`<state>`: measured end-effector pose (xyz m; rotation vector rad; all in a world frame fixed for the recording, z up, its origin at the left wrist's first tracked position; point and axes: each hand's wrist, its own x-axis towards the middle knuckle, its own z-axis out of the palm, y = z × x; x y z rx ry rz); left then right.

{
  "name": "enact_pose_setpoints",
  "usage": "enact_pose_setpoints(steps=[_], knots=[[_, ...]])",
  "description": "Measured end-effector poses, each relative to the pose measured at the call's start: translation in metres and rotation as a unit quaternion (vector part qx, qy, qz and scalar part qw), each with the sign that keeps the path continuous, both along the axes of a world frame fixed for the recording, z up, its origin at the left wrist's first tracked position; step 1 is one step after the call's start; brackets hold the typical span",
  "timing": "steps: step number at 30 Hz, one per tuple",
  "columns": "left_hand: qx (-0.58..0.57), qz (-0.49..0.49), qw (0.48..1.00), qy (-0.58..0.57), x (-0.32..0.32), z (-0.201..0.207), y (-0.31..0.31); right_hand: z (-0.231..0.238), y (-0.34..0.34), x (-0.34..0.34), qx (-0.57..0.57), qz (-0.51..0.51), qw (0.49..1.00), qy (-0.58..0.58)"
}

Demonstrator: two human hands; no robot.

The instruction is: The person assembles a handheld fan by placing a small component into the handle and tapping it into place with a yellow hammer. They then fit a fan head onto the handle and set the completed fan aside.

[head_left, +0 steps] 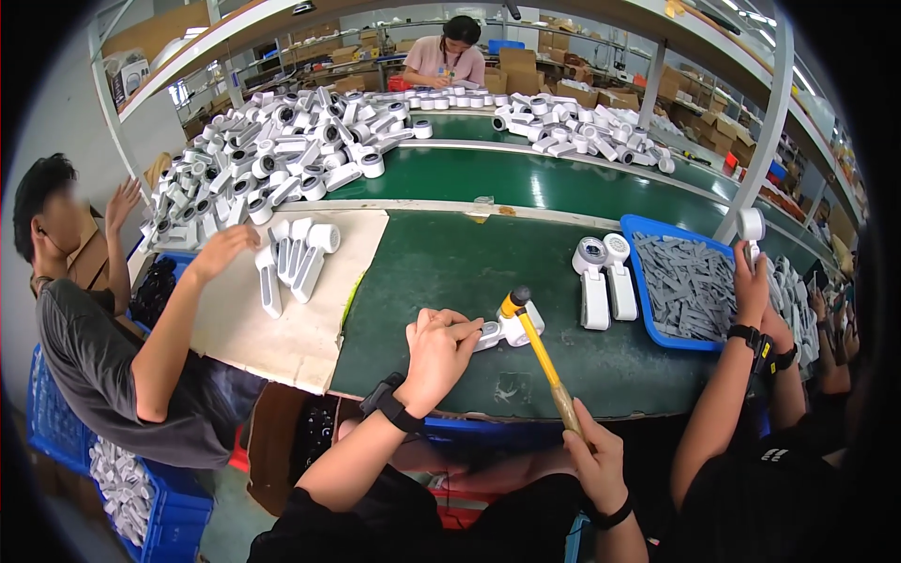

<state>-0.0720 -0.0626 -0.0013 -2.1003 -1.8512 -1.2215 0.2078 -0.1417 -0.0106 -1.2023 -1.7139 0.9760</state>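
Hammer is gripped by its yellow handle in the right hand, fingers wrapped closed. Hammer head is held over a white device lying on the green work surface; contact can't be told. Left hand is partly curled, fingertips at the device's near-left end; whether pinched or just pressed down, can't tell. Two more white devices are stood side by side to the right, next to a blue tray filled with grey parts. To the left, several devices are laid on a beige sheet, co-worker's hand beside them. Large pile is heaped behind.
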Motion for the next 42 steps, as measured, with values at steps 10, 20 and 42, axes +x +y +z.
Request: enact_pose_setpoints(steps=[10, 20, 42], knots=[[-0.179, -0.035, 0.959, -0.217, -0.012, -0.013, 0.018, 0.028, 0.006, -0.004, 0.051, 0.007, 0.998, -0.046], [-0.227, -0.028, 0.935, -0.269, -0.012, -0.019, 0.024, 0.037, 0.006, -0.003, 0.084, 0.046, 0.989, -0.116], [-0.129, -0.140, 0.973, -0.134, -0.043, -0.005, 0.006, 0.042, -0.017, -0.027, 0.100, 0.086, 0.985, -0.108]])
